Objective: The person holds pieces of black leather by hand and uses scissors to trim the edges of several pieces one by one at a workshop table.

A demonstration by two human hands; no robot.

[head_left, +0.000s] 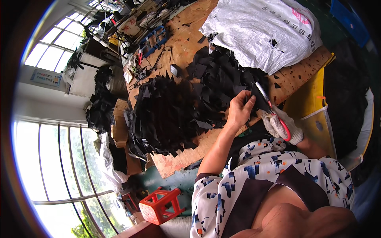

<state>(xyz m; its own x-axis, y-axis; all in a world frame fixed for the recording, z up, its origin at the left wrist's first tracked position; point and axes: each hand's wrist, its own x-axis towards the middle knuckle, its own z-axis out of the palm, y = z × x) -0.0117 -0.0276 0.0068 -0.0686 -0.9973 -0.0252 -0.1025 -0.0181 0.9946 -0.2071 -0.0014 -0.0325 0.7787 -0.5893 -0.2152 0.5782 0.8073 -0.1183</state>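
Note:
My left hand (pixel 240 106) is bare and pinches a black fabric piece (pixel 260 96) between thumb and fingers, just above the near edge of the table. In a white knitted glove, my right hand (pixel 273 123) is closed round the red handles of a pair of scissors (pixel 262 90). Their pale blades point away from me and lie against the black piece, close to my left fingertips. Whether the blades are parted I cannot tell. Beyond my left hand, a heap of black fabric pieces (pixel 214 85) covers part of the table, with another dark pile (pixel 158 115) to its left.
A large white woven sack (pixel 258 31) lies on the far side of the wooden table (pixel 180 158). Tools, cords and a blue basket (pixel 154 41) are at the back left. A red stool (pixel 160 206) stands on the floor. To my right is a yellow-edged container (pixel 317 93) with dark material.

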